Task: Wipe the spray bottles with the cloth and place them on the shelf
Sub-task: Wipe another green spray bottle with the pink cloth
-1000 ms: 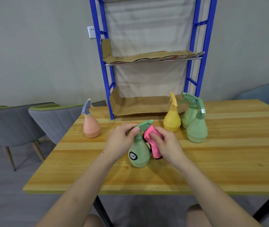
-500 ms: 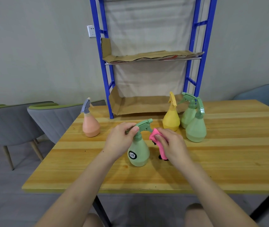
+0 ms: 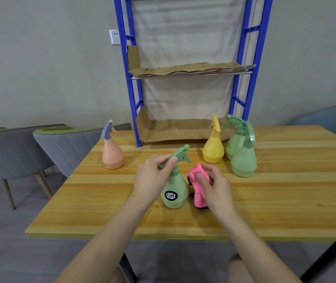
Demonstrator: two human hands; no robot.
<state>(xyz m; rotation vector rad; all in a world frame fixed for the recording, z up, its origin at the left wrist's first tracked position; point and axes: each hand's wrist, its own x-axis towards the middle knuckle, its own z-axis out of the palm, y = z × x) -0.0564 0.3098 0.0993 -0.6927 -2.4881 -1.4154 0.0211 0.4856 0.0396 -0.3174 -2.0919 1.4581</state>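
A light green spray bottle (image 3: 174,192) with a black round label stands upright on the wooden table (image 3: 275,203). My left hand (image 3: 152,176) grips its trigger head. Just right of the bottle, my right hand (image 3: 214,186) holds a folded pink cloth (image 3: 197,186), a small gap apart from the bottle's side. Behind to the right stand a yellow bottle (image 3: 213,149) and two more green bottles (image 3: 243,160) (image 3: 233,142). A peach bottle with a blue-grey head (image 3: 112,152) stands at the back left. The blue shelf (image 3: 131,88) with cardboard-lined levels rises at the table's far edge.
Grey chairs with green trim (image 3: 65,146) stand left of the table, and a blue-grey chair (image 3: 330,121) at the right. A white wall socket (image 3: 115,37) sits left of the shelf. Both cardboard shelf levels hold no bottles.
My right hand has drawn the pink cloth away from the bottle's neck to the right and slightly down. The left hand keeps its hold on the trigger head.
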